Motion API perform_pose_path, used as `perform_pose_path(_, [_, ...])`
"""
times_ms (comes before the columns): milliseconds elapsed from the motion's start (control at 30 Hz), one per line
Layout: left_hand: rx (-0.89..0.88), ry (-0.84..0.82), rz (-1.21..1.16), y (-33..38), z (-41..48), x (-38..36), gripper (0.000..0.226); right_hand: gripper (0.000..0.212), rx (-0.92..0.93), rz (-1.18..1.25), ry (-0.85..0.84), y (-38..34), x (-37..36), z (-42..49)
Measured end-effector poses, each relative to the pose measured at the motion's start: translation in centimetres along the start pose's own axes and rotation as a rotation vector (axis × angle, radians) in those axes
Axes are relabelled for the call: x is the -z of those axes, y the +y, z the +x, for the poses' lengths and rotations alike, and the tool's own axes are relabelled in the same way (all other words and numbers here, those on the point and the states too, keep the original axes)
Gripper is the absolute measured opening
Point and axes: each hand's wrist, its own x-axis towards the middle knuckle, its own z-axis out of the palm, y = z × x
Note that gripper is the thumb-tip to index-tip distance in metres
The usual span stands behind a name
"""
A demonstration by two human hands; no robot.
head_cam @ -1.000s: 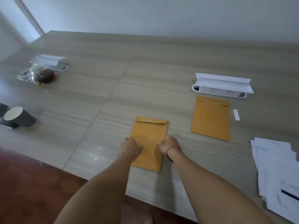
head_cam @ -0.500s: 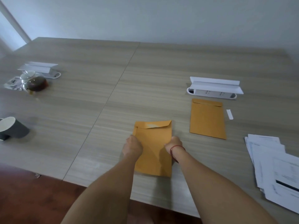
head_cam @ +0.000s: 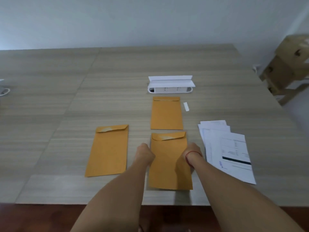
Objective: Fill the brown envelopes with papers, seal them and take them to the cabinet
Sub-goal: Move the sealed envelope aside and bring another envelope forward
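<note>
Three brown envelopes are on the wooden table (head_cam: 117, 91). My left hand (head_cam: 144, 154) and my right hand (head_cam: 193, 152) grip the side edges of the nearest envelope (head_cam: 168, 166). Its flap points away from me and its near end casts a shadow on the table. A second envelope (head_cam: 108, 151) lies flat to the left, its flap loosely folded. The third envelope (head_cam: 166, 113) lies flat just beyond the held one. A fanned stack of printed papers (head_cam: 225, 148) rests to the right of my right hand.
A white socket box with a raised lid (head_cam: 170, 86) stands behind the far envelope, and a small white strip (head_cam: 186, 106) lies beside that envelope. A wooden stool-like frame (head_cam: 287, 67) stands off the table's right side. The table's near edge runs under my forearms.
The view has swung right. One envelope now lies alone on the left, and my hands have shifted right holding another one close to the papers.
</note>
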Motion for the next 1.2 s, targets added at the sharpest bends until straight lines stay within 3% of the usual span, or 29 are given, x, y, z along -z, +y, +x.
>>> perform_pose_path(167, [0.031,0.059,0.036,-0.1,-1.2,-1.7,0.015,0.014,0.069,-0.173,0.015,2.1,0.1,0.3])
perform_pose_path(233, [0.016,0.094,0.080,-0.1,-1.7,-2.0,0.018,0.024,0.100,-0.197,0.059,2.8,-0.3,0.6])
perform_pose_path(367, [-0.147,0.089,0.151,0.3,-1.6,-2.8,0.028,0.031,0.233,-0.236,0.047,3.2,-0.8,1.7])
perform_pose_path(567, [-0.225,0.095,0.189,1.9,-0.8,-3.9,0.059,0.068,0.410,-0.251,-0.059,2.8,-0.4,3.6])
perform_pose_path(700, [-0.210,0.071,0.148,2.9,-0.3,-4.0,0.082,0.084,0.403,-0.233,-0.151,2.0,0.2,4.5])
perform_pose_path(1033, [-0.137,-0.066,0.258,4.5,2.5,-3.2,0.083,0.074,0.331,-0.325,-0.189,0.1,0.6,6.6])
perform_pose_path(1200, [-0.117,-0.078,0.264,5.1,2.5,-3.1,0.082,0.082,0.317,-0.346,-0.240,-0.1,0.6,7.1])
